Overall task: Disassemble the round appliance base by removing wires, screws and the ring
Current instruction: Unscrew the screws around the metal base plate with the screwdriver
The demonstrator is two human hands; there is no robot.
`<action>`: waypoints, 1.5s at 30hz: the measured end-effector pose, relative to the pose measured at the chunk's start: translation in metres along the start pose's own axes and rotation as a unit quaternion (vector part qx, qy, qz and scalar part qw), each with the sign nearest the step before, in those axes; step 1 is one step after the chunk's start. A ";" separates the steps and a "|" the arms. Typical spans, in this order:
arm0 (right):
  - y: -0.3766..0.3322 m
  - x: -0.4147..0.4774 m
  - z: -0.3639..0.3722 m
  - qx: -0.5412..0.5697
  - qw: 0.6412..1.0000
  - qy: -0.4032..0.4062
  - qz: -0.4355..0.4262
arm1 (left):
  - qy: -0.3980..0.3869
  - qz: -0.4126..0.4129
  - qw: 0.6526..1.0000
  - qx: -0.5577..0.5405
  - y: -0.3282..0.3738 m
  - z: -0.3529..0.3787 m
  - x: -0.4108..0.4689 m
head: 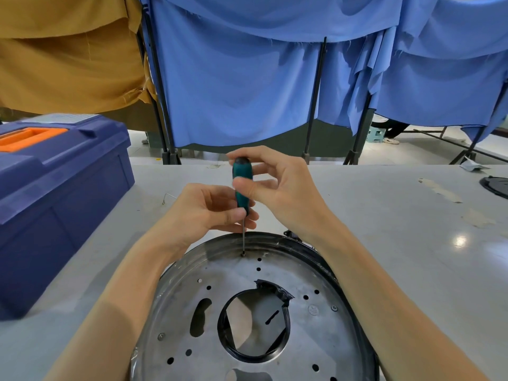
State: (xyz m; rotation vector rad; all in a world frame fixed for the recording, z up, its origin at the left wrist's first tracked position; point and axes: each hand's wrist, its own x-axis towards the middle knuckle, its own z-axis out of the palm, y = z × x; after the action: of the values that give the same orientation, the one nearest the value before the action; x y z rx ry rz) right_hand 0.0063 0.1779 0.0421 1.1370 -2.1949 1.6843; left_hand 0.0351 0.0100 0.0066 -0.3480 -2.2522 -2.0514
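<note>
While backing out a screw (243, 254) near the far rim of the round appliance base (316, 339), going two-handed on the screwdriver (242, 188). Right hand (277, 188) up top, thumb and fingertips pinching the teal handle, probably for spinning. Left hand (203, 213) lower down, fingers curled and pinching at the handle-shaft joint, presumably to keep the tip steady in the screw head. Tip planted right on the screw, shaft close to vertical.

Base lying flat on the grey table (398, 243), right in front, between both forearms, inside face up. Makes sense: no wobble that way, and easy to push straight down on the driver. At least two more to go after this one, a second screw (161, 336) at near left and a third screw (334, 308) at right, so nowhere near done on that part. Black ring (287, 325) lining the centre hole also in place, with torn black tape at its top edge. Can't really tell from here whether loose or tight on the current screw, too small in the view.

Blue toolbox (55, 188) with orange handle parked on the left, lid closed, within reach. Bit of thin wire (167, 198) lying loose on the table beyond the left hand, maybe off the base. Main risk: slipping off and chewing up the head, hence the steadying pinch.
</note>
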 end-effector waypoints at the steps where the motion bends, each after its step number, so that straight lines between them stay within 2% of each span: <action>1: 0.000 0.000 0.001 -0.015 1.000 -0.001 -0.001 | 0.015 0.005 1.000 0.005 0.000 0.001 0.001; 3: -0.001 0.000 0.001 -0.025 1.000 0.004 -0.006 | 0.025 0.008 1.000 0.014 0.000 0.002 0.001; 7: 0.001 0.001 -0.002 0.022 1.000 0.013 0.006 | -0.030 -0.004 0.999 0.011 0.002 -0.002 -0.001; 9: 0.001 0.000 -0.001 0.023 1.000 0.007 0.007 | -0.020 -0.005 1.000 0.007 0.001 -0.002 -0.001; 13: 0.001 0.000 0.001 -0.045 0.999 0.005 -0.001 | 0.034 0.003 0.999 0.013 0.001 0.002 0.002; 19: 0.001 0.002 -0.002 0.016 0.999 0.008 0.031 | 0.005 -0.010 1.000 -0.002 0.003 0.000 -0.001; 23: -0.001 0.000 0.000 -0.049 0.999 0.001 0.009 | 0.043 0.007 0.999 0.023 0.002 0.004 0.002; 29: -0.001 0.001 -0.002 0.014 1.000 0.013 0.022 | 0.001 -0.008 1.000 0.018 0.001 0.001 -0.001; 34: -0.002 0.000 -0.001 -0.048 0.999 0.007 0.009 | 0.035 -0.004 0.999 0.025 0.002 0.004 0.002; 38: -0.002 0.002 -0.003 0.008 0.999 0.013 0.029 | -0.013 -0.013 1.000 0.005 0.002 0.002 -0.001; 43: -0.002 0.000 0.000 -0.040 0.999 0.001 0.007 | 0.040 0.001 0.999 0.019 0.001 0.005 0.002; 45: -0.001 0.001 -0.001 -0.033 0.999 0.013 0.007 | 0.026 -0.003 1.000 0.016 0.001 0.003 0.001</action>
State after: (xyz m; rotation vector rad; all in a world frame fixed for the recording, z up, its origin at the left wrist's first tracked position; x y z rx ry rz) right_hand 0.0057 0.1783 0.0439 1.0806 -2.2314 1.6087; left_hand 0.0344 0.0132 0.0077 -0.2822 -2.2559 -2.0006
